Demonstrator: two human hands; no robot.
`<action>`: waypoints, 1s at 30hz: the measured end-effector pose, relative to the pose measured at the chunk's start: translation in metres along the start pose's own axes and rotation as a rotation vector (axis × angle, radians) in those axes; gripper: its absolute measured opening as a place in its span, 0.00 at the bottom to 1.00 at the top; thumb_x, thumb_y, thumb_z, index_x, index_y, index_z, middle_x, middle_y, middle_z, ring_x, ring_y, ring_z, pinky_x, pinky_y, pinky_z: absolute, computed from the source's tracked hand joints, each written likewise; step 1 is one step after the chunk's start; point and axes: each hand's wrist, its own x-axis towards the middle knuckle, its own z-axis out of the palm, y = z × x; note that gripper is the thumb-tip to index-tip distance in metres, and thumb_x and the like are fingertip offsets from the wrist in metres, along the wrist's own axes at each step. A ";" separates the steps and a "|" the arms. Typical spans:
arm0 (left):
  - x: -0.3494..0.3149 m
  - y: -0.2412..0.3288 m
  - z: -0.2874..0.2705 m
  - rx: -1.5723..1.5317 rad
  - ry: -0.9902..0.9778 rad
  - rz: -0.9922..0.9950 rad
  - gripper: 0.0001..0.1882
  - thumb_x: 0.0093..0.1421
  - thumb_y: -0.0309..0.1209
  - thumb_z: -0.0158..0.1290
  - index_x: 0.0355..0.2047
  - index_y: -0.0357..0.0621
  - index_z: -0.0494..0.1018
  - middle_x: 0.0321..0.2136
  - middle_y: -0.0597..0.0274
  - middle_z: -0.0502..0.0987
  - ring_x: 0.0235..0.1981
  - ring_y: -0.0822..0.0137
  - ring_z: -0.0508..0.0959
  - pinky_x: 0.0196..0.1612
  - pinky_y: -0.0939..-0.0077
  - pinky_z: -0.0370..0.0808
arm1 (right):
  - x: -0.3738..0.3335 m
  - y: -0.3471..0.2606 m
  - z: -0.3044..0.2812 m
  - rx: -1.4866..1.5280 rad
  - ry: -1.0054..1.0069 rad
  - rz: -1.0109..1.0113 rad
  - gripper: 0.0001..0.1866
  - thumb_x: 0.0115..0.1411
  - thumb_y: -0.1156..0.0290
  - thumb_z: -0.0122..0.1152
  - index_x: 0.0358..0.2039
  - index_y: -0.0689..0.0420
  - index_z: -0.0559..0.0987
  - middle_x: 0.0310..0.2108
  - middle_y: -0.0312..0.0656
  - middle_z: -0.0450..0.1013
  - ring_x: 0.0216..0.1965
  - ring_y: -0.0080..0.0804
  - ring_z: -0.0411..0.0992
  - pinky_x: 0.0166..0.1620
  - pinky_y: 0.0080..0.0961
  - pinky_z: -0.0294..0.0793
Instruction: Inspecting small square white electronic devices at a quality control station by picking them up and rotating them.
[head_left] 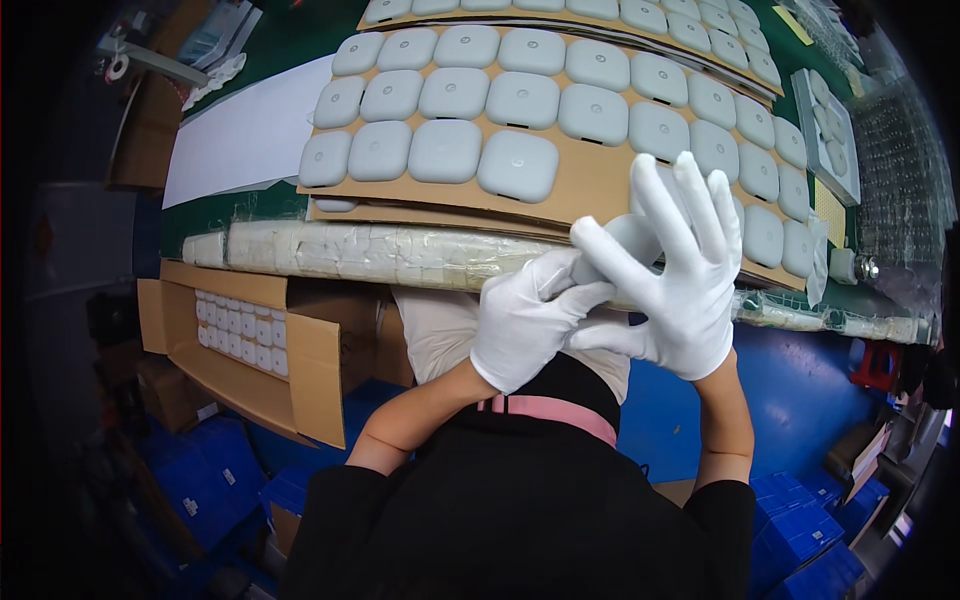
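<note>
Light-grey, rounded-square plastic case (pixel 634 234) is showing by the near edge of the brown cardboard sheet (pixel 595 187); the white-gloved left hand (pixel 528 318) is clamping it, while the white-gloved right hand (pixel 688 285) is hovering beside, fingers apart.

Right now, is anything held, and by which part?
A grey rounded device, apparently by its left edge, in the left hand; whether the right hand helps is unclear.

1. Devices (pixel 457 151) lie in rows on a cardboard sheet (pixel 598 188) on the desk (pixel 206 220).
2. Left of them, paper (pixel 240 135); right, a tray (pixel 840 188).
3. Left of the person (pixel 540 480), a carton (pixel 316 380) holds more devices (pixel 242 332).
</note>
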 end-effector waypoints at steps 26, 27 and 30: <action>0.016 -0.025 0.004 -0.918 -0.327 -0.417 0.22 0.68 0.33 0.52 0.57 0.30 0.65 0.41 0.51 0.79 0.35 0.64 0.83 0.39 0.79 0.84 | -0.024 0.037 -0.015 0.853 0.201 0.527 0.27 0.70 0.58 0.36 0.55 0.63 0.76 0.58 0.49 0.71 0.57 0.43 0.69 0.62 0.36 0.63; 0.015 -0.023 0.005 -0.922 -0.325 -0.432 0.23 0.69 0.33 0.52 0.58 0.30 0.65 0.41 0.50 0.79 0.35 0.64 0.83 0.38 0.80 0.84 | -0.024 0.036 -0.015 0.867 0.198 0.539 0.27 0.70 0.58 0.36 0.55 0.63 0.75 0.58 0.49 0.71 0.58 0.43 0.69 0.62 0.36 0.63; 0.013 -0.013 0.008 -0.709 -0.278 -0.394 0.23 0.69 0.33 0.52 0.57 0.30 0.65 0.42 0.49 0.79 0.36 0.64 0.83 0.39 0.80 0.84 | -0.022 0.036 -0.012 0.921 0.158 0.507 0.26 0.69 0.59 0.36 0.56 0.63 0.75 0.59 0.50 0.70 0.58 0.43 0.68 0.63 0.36 0.62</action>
